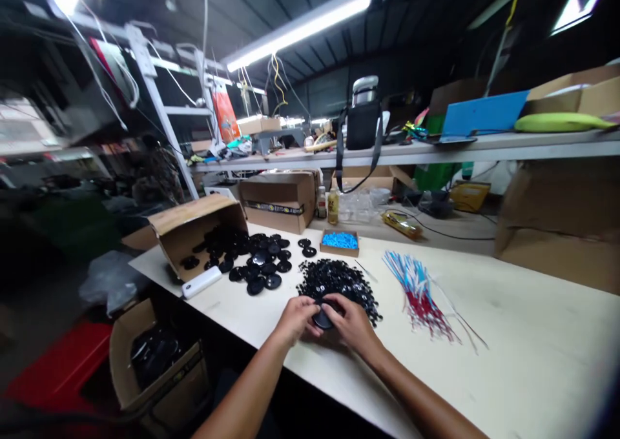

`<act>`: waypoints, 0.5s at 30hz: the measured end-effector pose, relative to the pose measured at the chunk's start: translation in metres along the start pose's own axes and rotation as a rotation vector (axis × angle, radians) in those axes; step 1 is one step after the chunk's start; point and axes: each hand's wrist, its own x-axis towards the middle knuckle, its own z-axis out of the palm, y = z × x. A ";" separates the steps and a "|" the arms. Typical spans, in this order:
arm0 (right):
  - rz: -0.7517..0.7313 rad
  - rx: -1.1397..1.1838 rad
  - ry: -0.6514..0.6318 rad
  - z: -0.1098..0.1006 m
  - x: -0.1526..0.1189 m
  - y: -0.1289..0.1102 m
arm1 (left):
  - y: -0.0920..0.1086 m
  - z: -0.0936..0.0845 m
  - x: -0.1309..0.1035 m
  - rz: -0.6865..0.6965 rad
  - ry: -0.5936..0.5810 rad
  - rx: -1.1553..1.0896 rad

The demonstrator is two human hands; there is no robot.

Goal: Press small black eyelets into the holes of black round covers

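Note:
Between my two hands, near the front edge of the table, is a round black disc (pixel 322 319). My left hand (pixel 296 319) grips its left side. On the other side, my right hand (pixel 349 319) has its fingers closed on the same disc, the thumb over its face. Just behind my hands spreads a heap of small shiny black parts (pixel 339 277). Farther left lie several loose black discs (pixel 261 268), some spilling from a tipped cardboard box (pixel 169 242). A small tray of blue pieces (pixel 340 252) stands behind the heap.
To the right lies a bundle of blue, white and red wires (pixel 416 290). A white stick-like device (pixel 201 283) rests at the left edge. Behind stand a cardboard carton (pixel 278 200) and a bottle (pixel 332 206). An open box (pixel 157 361) sits below the table at left.

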 end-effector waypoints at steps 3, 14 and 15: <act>-0.075 -0.080 -0.009 -0.012 0.013 0.007 | 0.011 0.009 0.014 0.048 0.038 0.026; -0.296 -0.275 0.171 -0.024 0.017 0.026 | 0.020 0.035 0.024 0.121 0.116 0.022; -0.316 -0.272 0.170 -0.024 0.017 0.028 | 0.021 0.036 0.024 0.119 0.124 0.020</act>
